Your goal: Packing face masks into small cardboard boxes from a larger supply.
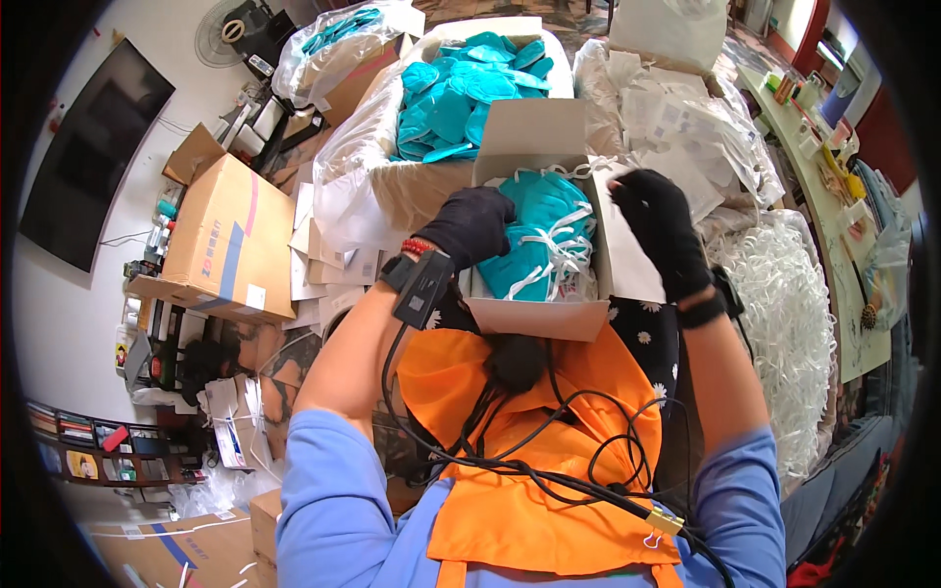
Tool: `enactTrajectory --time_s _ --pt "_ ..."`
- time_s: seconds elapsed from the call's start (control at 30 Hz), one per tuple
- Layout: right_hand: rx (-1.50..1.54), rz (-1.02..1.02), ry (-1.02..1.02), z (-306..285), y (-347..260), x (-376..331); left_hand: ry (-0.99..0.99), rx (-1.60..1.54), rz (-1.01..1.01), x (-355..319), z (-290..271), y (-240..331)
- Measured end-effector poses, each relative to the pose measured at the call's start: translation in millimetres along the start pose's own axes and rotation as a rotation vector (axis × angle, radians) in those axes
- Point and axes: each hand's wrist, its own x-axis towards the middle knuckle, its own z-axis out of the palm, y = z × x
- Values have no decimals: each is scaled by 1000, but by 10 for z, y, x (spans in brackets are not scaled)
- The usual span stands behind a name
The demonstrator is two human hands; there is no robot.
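An open carton (547,321) sits in front of me, its flaps folded out. Teal face masks (534,211) with white elastic straps (564,243) fill it. At the carton's left side is my left hand (472,225), in a black glove, its fingers curled in against the masks; what they grip is hidden. My right hand (659,230), also gloved in black, is raised over the right flap (622,245). Its fingers are bent together near the strap ends at the carton's upper right corner, and I cannot make out anything between them.
Behind the carton, a plastic-lined box holds loose teal mask pieces (470,88). White packaging sheets (676,118) and a heap of white straps (769,314) lie to the right, beside a long table (863,333). A brown cardboard box (230,240) stands left. Black cables (529,465) cross my orange apron.
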Motion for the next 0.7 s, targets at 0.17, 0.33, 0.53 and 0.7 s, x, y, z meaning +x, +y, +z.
enactTrajectory --time_s 0.17,0.33,0.53,0.7 --pt "-160 166 -262 562 81 394 -39 -30 -64 -121 -1 66" --pt "-277 275 -273 721 27 306 95 -62 16 -213 71 -37" --pt "-11 112 -56 583 86 76 281 -296 -36 -412 55 28" --pt "307 271 -160 326 -325 -15 289 -469 71 -487 -134 356"
